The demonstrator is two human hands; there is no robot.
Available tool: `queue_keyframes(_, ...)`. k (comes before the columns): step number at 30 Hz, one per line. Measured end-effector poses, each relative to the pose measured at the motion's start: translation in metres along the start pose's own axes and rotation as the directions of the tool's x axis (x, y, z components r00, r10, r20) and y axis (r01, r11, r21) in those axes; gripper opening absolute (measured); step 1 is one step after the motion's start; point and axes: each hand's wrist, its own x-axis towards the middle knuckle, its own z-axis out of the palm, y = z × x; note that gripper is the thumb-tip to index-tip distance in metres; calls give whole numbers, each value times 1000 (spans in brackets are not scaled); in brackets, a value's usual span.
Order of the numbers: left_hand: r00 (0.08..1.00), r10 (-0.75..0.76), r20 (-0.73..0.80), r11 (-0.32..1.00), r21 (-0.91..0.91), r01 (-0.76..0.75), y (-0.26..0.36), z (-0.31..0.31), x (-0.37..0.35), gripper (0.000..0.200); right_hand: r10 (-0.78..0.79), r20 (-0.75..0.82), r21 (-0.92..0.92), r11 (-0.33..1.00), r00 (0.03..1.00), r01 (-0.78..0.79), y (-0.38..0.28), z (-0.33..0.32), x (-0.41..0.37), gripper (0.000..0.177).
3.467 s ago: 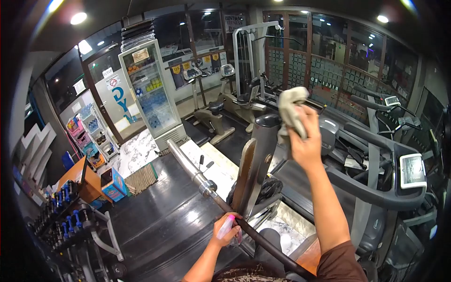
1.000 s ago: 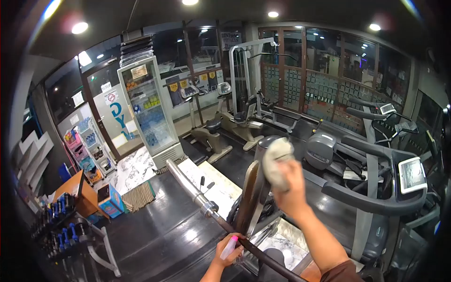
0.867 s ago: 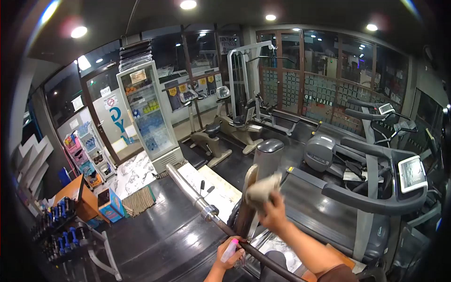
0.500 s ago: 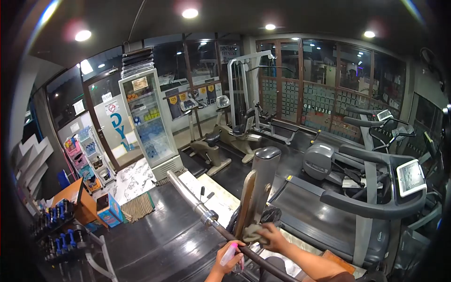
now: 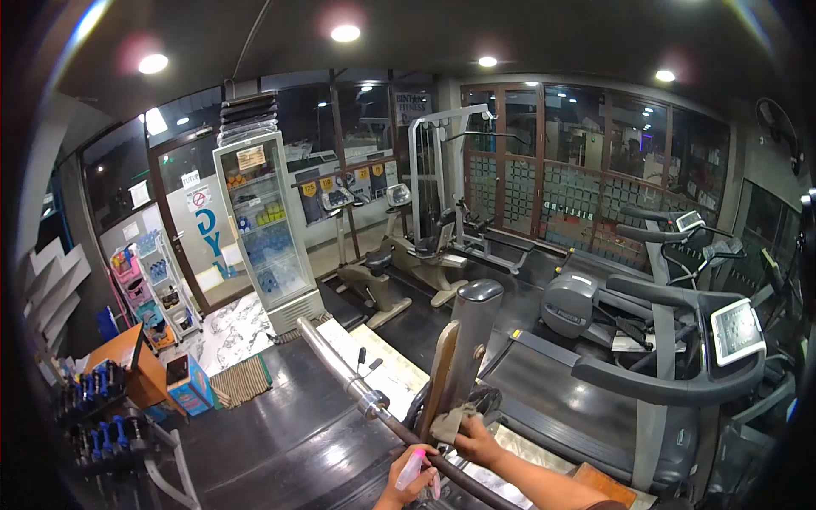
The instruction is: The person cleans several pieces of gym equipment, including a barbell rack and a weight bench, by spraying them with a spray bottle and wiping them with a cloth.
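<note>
My left hand (image 5: 396, 486) is wrapped round a small clear spray bottle (image 5: 410, 470) with a pink top, at the lower middle of the view. Its fingers lie right at the dark shaft of a barbell (image 5: 340, 361), which runs diagonally from its thick silver sleeve down to the bottom edge. Just right of the bar, my right hand (image 5: 480, 447) grips a crumpled grey-green cloth (image 5: 451, 422). The cloth overlaps the lower end of a wood-edged upright board (image 5: 439, 370), beside a grey padded post (image 5: 476, 327).
Treadmills (image 5: 586, 395) fill the right side. Exercise bikes (image 5: 382, 293) and a cable machine (image 5: 438, 161) stand farther back. A glass-door fridge (image 5: 270, 229) is left of centre. At the lower left sits a dumbbell rack (image 5: 161, 463), with a striped mat (image 5: 241, 382) beyond it.
My right hand has shifted slightly left and down with the cloth, closer to the board's lower end. The left hand keeps hold of the bottle by the bar. The view has tilted slightly.
</note>
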Motion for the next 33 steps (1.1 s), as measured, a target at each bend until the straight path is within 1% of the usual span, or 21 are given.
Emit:
queue_keyframes(1, 1000, 6, -8, 1000, -7, -6, 0, 2, -1, 29, 43, -4, -10, 999, 999, -43, -14, -1, -10, 42)
queue_keyframes(3, 1000, 16, -25, 999, -43, -17, -3, 5, -4, 30, 171, 131, 61, 982, 977, -180, -24, 9, -37, 45)
queue_keyframes(6, 1000, -11, -14, 998, -60, 10, -2, 7, -5, 32, 126, 280, 168, 970, 952, -178, -6, 13, -73, 49)
queue_keyframes(7, 1000, -29, -11, 998, -58, 28, -2, 7, -6, 33, 231, 143, 114, 962, 962, -248, -1, 7, -75, 50)
queue_keyframes(9, 1000, 1, -24, 999, -34, -2, -1, 8, -6, 34, 408, -140, 53, 913, 902, -404, 1, -10, -64, 53)
queue_keyframes(11, 999, 4, -45, 1000, 20, -3, -2, 9, -8, 30, 400, -381, 72, 912, 833, -405, -13, -64, -1, 57)
queue_keyframes(13, 998, -7, -61, 995, 102, 13, 0, 10, -6, 23, 341, -534, 17, 919, 773, -394, -30, -101, 46, 53)
queue_keyframes(14, 997, -18, -71, 996, 81, 23, 8, 15, -6, 27, 362, -557, 130, 927, 747, -352, -38, -109, 65, 53)
queue_keyframes(17, 996, -21, -82, 994, 105, 30, -1, 16, -9, 36, 303, -417, 116, 953, 857, -280, -34, -84, 69, 52)
queue_keyframes(19, 993, -53, -104, 994, 92, 62, 7, 22, -9, 35, 357, -365, 171, 934, 860, -315, -27, -20, 37, 51)
queue_keyframes(20, 993, -52, -109, 994, 93, 62, 10, 24, -11, 34, 359, -222, 155, 931, 906, -331, -23, 3, 13, 48)
queue_keyframes(21, 993, -41, -113, 994, 92, 52, 10, 25, -10, 34, 278, -125, 73, 960, 952, -271, -15, 23, -12, 42)
queue_keyframes(22, 995, 14, -100, 991, 131, 0, 7, 24, -9, 33, 245, -41, 106, 965, 969, -240, -9, 37, -32, 46)
queue_keyframes(23, 993, 2, -116, 992, 122, 12, 2, 26, -11, 33, 217, 47, 148, 964, 975, -221, -8, 52, -57, 49)
queue_keyframes(25, 987, -31, -156, 994, 102, 47, 13, 33, -12, 32, 342, 365, 180, 887, 866, -426, 7, 68, -112, 35)
queue_keyframes(26, 988, -35, -153, 995, 85, 49, 12, 34, -13, 32, 317, 378, 229, 879, 870, -419, 15, 67, -125, 37)
queue_keyframes(28, 985, -31, -167, 992, 115, 51, 14, 39, -11, 35, 525, 263, 168, 802, 810, -574, 20, 45, -127, 37)
queue_keyframes(29, 985, -25, -171, 987, 150, 51, 16, 40, -16, 37, 619, 209, 152, 744, 757, -651, 20, 39, -125, 38)
queue_keyframes(30, 984, -28, -177, 990, 131, 52, 16, 40, -14, 38, 616, -17, 181, 777, 788, -603, 32, 35, -113, 39)
queue_keyframes(31, 982, -43, -184, 992, 111, 64, 15, 40, -15, 39, 594, -236, 199, 804, 769, -560, 34, 22, -87, 40)
queue_keyframes(33, 985, -49, -168, 980, 180, 80, 19, 41, -15, 42, 585, -407, 338, 810, 702, -479, 20, -24, -25, 40)
